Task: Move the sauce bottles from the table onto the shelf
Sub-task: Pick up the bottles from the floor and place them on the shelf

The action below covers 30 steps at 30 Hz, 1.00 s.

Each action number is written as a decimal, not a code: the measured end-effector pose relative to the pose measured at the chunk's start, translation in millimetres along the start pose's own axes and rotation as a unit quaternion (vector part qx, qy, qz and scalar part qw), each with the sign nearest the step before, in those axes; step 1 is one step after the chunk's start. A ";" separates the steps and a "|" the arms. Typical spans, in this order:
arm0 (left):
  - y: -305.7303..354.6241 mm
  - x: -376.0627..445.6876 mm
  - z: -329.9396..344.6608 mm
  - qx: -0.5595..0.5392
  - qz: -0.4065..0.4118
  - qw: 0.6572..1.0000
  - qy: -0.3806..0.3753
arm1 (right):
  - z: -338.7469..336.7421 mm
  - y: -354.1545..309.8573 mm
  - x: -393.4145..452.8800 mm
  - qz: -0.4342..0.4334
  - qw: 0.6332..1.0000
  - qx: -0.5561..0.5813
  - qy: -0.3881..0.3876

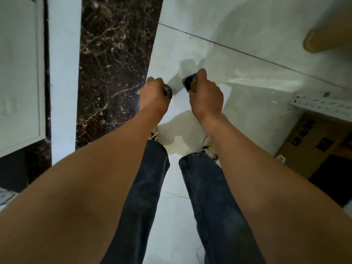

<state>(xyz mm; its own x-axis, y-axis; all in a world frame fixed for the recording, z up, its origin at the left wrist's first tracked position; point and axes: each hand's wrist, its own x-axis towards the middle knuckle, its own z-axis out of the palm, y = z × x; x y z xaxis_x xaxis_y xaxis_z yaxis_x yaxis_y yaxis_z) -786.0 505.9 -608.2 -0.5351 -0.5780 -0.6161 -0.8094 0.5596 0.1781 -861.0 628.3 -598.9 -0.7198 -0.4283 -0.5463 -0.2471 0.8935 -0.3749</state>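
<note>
Looking straight down, the head camera is showing both arms stretching away from the body toward the middle of the frame, each hand carrying a bottle over the pale tiled floor [247, 60]. The left hand [153, 96] is curling its fingers around a bottle whose rounded dark end [168, 91] is peeking out on the right side of the fist, so the left bottle's long axis seems to be running down through the fist, mostly hidden. The right hand [206, 94] is gripping a second bottle [188, 82], dark and glossy with a brownish patch near the knuckles, and that one is sticking out up and to the left of the fingers, tilted rather than upright. The two bottles are hanging near each other at centre frame, apart, with neither touching the floor. No surface with further bottles is showing. What may be a shelf is appearing only as a white perforated metal edge [322, 104] at the right of the frame, above a cardboard box [312, 147] in the lower right; whether that is the target I cannot tell. If it is, it is lying to the right of both hands and the right hand is the nearer one, so the coming move is probably turning on swinging rightward and righting the tilted bottle before setting it down. Jeans and pale shoes are showing below the hands, and a dark marble strip [114, 63] is running down the upper left.
</note>
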 end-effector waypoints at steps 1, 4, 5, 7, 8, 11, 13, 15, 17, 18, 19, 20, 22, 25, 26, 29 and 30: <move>3.7 -12.4 -12.1 -0.010 0.002 1.000 0.004 | -11.5 -1.5 -15.0 0.002 1.000 0.008 0.008; 21.5 -48.5 -35.5 -0.046 0.001 0.999 0.002 | -42.9 -2.9 -52.2 0.031 0.999 0.038 0.006; 29.5 -62.8 -46.9 -0.059 0.006 0.998 -0.004 | -58.3 -5.2 -65.9 0.044 0.998 0.050 0.003; 52.2 -95.1 -84.7 -0.077 0.044 0.996 -0.012 | -103.0 -13.8 -96.5 0.064 0.995 0.079 0.006; 63.5 -111.1 -107.4 -0.079 0.073 0.994 -0.016 | -127.8 -19.1 -112.5 0.074 0.992 0.101 0.017; 91.2 -156.1 -178.0 -0.070 0.168 0.983 -0.020 | -201.0 -37.0 -159.7 0.108 0.975 0.180 0.074; 107.0 -193.1 -235.6 -0.074 0.226 0.971 -0.016 | -255.3 -52.6 -193.8 0.135 0.956 0.235 0.111; 123.1 -228.1 -288.7 -0.078 0.271 0.959 0.006 | -302.8 -68.1 -222.5 0.147 0.935 0.277 0.166; 140.3 -265.8 -343.4 -0.093 0.316 0.944 0.022 | -353.0 -86.3 -259.2 0.154 0.910 0.318 0.217; 151.0 -281.6 -371.9 -0.097 0.335 0.937 0.026 | -377.7 -96.0 -275.6 0.147 0.899 0.337 0.236; 160.8 -296.0 -396.9 -0.097 0.351 0.931 0.029 | -398.2 -105.4 -289.7 0.138 0.891 0.353 0.250; 169.5 -306.4 -416.8 -0.093 0.366 0.925 0.031 | -414.1 -113.7 -299.9 0.127 0.881 0.372 0.262; 186.7 -333.8 -462.0 -0.083 0.417 0.904 0.041 | -449.1 -130.0 -328.0 0.102 0.859 0.401 0.301; 210.7 -369.9 -523.7 -0.078 0.476 0.875 0.045 | -505.8 -155.4 -371.1 0.076 0.832 0.423 0.349; 218.2 -383.6 -542.4 -0.083 0.498 0.862 0.046 | -523.7 -163.6 -388.7 0.067 0.827 0.424 0.363; 238.8 -421.7 -591.3 -0.093 0.550 0.828 0.050 | -570.9 -180.0 -435.4 0.031 0.816 0.415 0.400; 245.0 -432.8 -603.5 -0.099 0.566 0.817 0.048 | -583.4 -183.1 -448.0 0.021 0.816 0.411 0.406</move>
<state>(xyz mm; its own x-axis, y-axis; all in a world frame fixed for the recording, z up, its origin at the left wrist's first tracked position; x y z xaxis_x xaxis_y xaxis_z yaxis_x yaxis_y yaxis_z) -898.8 534.6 165.2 -0.9767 0.1946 0.0903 0.1991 0.6657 0.7192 -871.8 735.2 151.5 -0.9913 0.1297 -0.0201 0.0672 0.3698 -0.9267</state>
